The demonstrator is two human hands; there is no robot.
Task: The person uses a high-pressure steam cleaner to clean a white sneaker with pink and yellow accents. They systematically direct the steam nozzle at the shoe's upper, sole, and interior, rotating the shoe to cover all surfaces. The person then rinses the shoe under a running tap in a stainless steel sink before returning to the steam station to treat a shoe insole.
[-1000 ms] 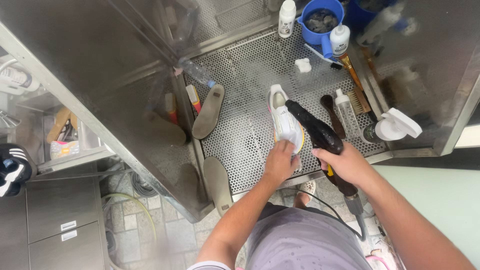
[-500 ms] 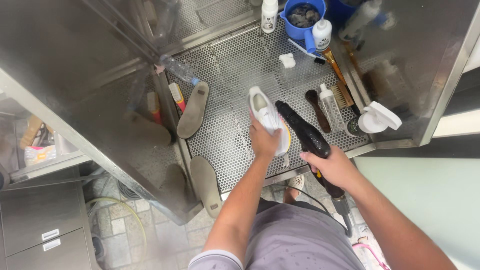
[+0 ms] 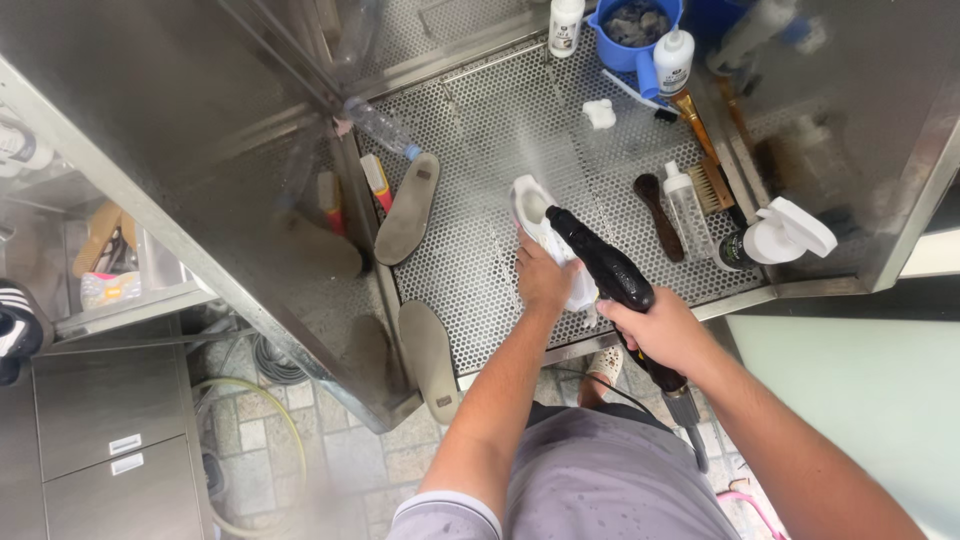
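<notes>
Shoe (image 3: 535,215) and spray gun (image 3: 605,270) shifted slightly toward you. Your left hand (image 3: 543,280) clamps shoe from behind; right hand (image 3: 660,335) fisted round gun, nozzle over shoe opening, mist rising beyond grip.

left hand (image 3: 543,280) holds white shoe (image 3: 530,208); right hand (image 3: 662,330) aims black spray gun (image 3: 600,270); perforated steel tray (image 3: 480,130)

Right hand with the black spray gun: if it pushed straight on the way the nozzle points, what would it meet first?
Most likely the white shoe that the left hand holds: the black spray gun in the right hand already aims at its opening. Depth is unclear, but the nozzle seems nearly touching.
</notes>
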